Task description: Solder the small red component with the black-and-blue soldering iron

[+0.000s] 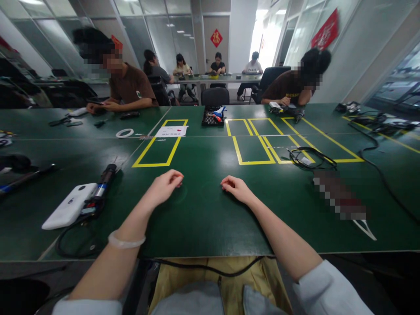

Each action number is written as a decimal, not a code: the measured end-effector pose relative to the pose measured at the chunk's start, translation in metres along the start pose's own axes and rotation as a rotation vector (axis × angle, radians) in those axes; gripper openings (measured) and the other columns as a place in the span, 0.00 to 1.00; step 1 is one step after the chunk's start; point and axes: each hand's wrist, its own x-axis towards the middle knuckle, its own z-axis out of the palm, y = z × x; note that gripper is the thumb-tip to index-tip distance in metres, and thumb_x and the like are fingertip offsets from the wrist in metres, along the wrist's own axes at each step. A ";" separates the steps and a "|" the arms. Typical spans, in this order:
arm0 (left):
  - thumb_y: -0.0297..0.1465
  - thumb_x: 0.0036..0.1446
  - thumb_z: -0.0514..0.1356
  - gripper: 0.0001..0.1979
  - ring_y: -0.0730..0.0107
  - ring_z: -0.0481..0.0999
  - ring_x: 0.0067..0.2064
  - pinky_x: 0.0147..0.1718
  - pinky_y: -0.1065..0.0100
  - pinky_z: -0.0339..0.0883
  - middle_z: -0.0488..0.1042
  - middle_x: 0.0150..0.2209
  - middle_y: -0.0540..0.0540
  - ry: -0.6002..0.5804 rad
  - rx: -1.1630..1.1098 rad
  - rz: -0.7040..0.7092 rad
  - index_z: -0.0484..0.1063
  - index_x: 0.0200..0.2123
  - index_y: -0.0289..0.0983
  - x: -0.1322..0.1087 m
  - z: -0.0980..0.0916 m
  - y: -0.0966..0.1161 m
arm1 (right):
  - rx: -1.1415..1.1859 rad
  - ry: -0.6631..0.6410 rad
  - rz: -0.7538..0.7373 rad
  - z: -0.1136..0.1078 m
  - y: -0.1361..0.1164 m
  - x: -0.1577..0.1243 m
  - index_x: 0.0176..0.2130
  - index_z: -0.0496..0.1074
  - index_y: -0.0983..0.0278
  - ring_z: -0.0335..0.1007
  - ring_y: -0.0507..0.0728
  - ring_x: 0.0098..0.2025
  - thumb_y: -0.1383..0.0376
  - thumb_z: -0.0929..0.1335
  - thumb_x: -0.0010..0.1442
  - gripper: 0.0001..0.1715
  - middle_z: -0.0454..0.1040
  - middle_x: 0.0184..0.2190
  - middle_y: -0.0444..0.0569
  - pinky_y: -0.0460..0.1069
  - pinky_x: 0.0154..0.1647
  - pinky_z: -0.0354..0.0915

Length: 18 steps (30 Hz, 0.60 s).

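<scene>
Over the near side of the table (203,227), the left hand (165,186) and right hand (238,188), loosely closed on nothing visible, appear idle just short of the yellow tape (257,163), any grasp first requiring uncurling.

I watch through one head-worn camera, looking forward and down across the tabletop (203,218) from its near edge. It sits close above the wearer's lap (173,275), facing straight between the left hand (165,186) and right hand (239,189); my view reaches the far door (209,51), though the softer margins may be lens stretch.
</scene>
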 end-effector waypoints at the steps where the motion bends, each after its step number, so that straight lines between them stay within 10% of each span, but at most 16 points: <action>1: 0.45 0.57 0.53 0.21 0.66 0.75 0.38 0.40 0.65 0.65 0.76 0.35 0.45 -0.088 -0.079 0.046 0.72 0.44 0.36 0.009 0.016 0.012 | 0.010 -0.004 0.001 -0.001 0.000 0.000 0.37 0.70 0.65 0.68 0.51 0.30 0.62 0.65 0.58 0.10 0.72 0.28 0.45 0.47 0.34 0.63; 9: 0.40 0.54 0.60 0.28 0.72 0.70 0.33 0.35 0.68 0.63 0.72 0.31 0.49 -0.444 -0.590 0.157 0.66 0.56 0.34 0.042 0.096 0.047 | 0.192 -0.091 -0.026 -0.001 0.001 0.001 0.45 0.67 0.64 0.65 0.49 0.27 0.59 0.71 0.53 0.20 0.72 0.30 0.43 0.46 0.31 0.63; 18: 0.43 0.58 0.55 0.18 0.75 0.70 0.29 0.32 0.69 0.63 0.71 0.28 0.49 -0.294 -0.739 0.070 0.69 0.41 0.33 0.041 0.121 0.035 | 0.168 -0.061 -0.058 0.003 0.002 0.001 0.38 0.67 0.65 0.65 0.49 0.27 0.59 0.70 0.55 0.15 0.71 0.30 0.44 0.45 0.30 0.61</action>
